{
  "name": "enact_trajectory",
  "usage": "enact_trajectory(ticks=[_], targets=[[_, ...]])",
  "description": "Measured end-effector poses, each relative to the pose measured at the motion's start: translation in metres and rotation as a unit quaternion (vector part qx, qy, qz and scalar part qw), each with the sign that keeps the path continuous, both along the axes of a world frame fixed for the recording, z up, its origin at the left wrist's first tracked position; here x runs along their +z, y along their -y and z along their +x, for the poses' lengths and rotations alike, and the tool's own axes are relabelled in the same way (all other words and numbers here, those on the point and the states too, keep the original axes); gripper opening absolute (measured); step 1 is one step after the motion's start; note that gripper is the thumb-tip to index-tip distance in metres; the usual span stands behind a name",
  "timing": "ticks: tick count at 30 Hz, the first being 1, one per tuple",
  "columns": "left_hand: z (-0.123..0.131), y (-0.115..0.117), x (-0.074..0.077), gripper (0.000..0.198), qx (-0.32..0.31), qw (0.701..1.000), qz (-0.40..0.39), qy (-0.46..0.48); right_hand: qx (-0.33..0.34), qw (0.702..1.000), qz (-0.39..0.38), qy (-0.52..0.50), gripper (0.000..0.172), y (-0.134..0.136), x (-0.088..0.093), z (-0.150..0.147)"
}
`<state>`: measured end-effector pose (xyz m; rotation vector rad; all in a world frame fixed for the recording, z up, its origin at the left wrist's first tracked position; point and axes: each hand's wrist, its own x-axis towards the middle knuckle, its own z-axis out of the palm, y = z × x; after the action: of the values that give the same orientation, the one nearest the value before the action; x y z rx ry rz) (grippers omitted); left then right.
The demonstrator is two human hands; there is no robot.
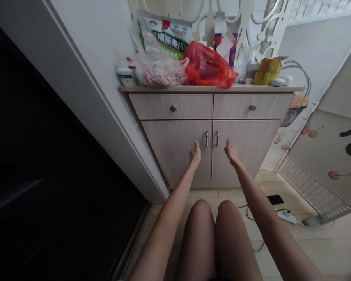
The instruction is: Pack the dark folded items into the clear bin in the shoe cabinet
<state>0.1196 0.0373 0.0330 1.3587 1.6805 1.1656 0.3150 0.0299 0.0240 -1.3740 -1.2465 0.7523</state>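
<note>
My left hand (195,156) is held out in front of the left cabinet door (175,144), thumb up and fingers curled in. It is just below and left of the left door handle (206,138), apart from it. My right hand (231,152) is in front of the right cabinet door (251,136), also thumb up with the fingers folded. The right door handle (217,139) is up and to its left, not gripped. Nothing shows in either hand. Both doors are closed, and so are the left drawer (152,105) and the right drawer (272,107) above them.
On the cabinet top (169,89) stand an oatmeal bag (169,33), a clear plastic bag (160,68), a red plastic bag (207,64), a white bottle (126,75) and yellow tape rolls (267,72). A power strip (286,216) and a phone (275,199) lie on the floor.
</note>
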Motion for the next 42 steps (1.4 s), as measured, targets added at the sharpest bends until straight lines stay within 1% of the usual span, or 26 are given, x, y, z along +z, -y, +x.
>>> enact_trajectory(ticks=[2, 3, 5, 6, 8, 10, 13, 15, 17, 20, 23, 27, 31, 34, 37, 39, 42], targets=[[0.007, -0.012, 0.003, 0.062, 0.014, 0.996, 0.061, -0.07, -0.04, 0.995, 0.072, 0.049, 0.073, -0.014, -0.002, -0.005], [0.012, -0.019, 0.005, 0.051, 0.014, 0.991, 0.092, -0.096, -0.055, 0.991, 0.101, 0.067, 0.07, -0.021, -0.003, -0.009], [0.025, -0.031, 0.008, 0.025, 0.006, 0.983, 0.133, -0.122, -0.06, 0.986, 0.127, 0.087, 0.062, -0.034, -0.004, -0.018], [0.031, -0.036, 0.01, 0.016, 0.001, 0.982, 0.138, -0.126, -0.055, 0.986, 0.125, 0.092, 0.057, -0.04, -0.004, -0.023], [0.042, -0.043, 0.011, 0.012, -0.012, 0.983, 0.129, -0.127, -0.047, 0.988, 0.111, 0.096, 0.048, -0.048, -0.005, -0.03], [0.047, -0.043, 0.009, 0.009, -0.022, 0.984, 0.122, -0.13, -0.052, 0.988, 0.099, 0.106, 0.041, -0.049, -0.007, -0.033], [0.043, -0.032, 0.003, 0.011, -0.021, 0.983, 0.121, -0.135, -0.073, 0.982, 0.094, 0.15, 0.036, -0.039, -0.01, -0.031], [0.036, -0.017, -0.004, 0.015, -0.013, 0.982, 0.126, -0.143, -0.08, 0.976, 0.096, 0.177, 0.035, -0.023, -0.013, -0.028], [0.027, 0.001, -0.011, 0.016, -0.004, 0.979, 0.141, -0.148, -0.081, 0.973, 0.101, 0.192, 0.037, -0.002, -0.017, -0.023], [0.011, 0.032, -0.023, 0.015, 0.008, 0.975, 0.177, -0.137, -0.093, 0.968, 0.11, 0.206, 0.039, 0.037, -0.022, -0.012], [-0.011, 0.064, -0.031, 0.014, 0.026, 0.972, 0.203, -0.116, -0.117, 0.958, 0.131, 0.229, 0.04, 0.08, -0.029, 0.004], [-0.047, 0.105, -0.038, 0.015, 0.058, 0.967, 0.222, -0.11, -0.153, 0.939, 0.154, 0.266, 0.042, 0.135, -0.037, 0.034], [-0.082, 0.139, -0.04, 0.022, 0.086, 0.962, 0.234, -0.107, -0.194, 0.927, 0.152, 0.284, 0.044, 0.18, -0.038, 0.066], [-0.106, 0.16, -0.039, 0.028, 0.112, 0.958, 0.239, -0.116, -0.207, 0.922, 0.142, 0.294, 0.045, 0.207, -0.036, 0.087], [-0.132, 0.178, -0.04, 0.028, 0.161, 0.948, 0.239, -0.137, -0.232, 0.914, 0.136, 0.304, 0.044, 0.229, -0.038, 0.109], [-0.152, 0.188, -0.041, 0.027, 0.195, 0.94, 0.238, -0.149, -0.264, 0.902, 0.133, 0.315, 0.043, 0.242, -0.045, 0.128], [-0.185, 0.201, -0.042, 0.028, 0.247, 0.924, 0.238, -0.168, -0.326, 0.877, 0.129, 0.329, 0.044, 0.257, -0.058, 0.163]])
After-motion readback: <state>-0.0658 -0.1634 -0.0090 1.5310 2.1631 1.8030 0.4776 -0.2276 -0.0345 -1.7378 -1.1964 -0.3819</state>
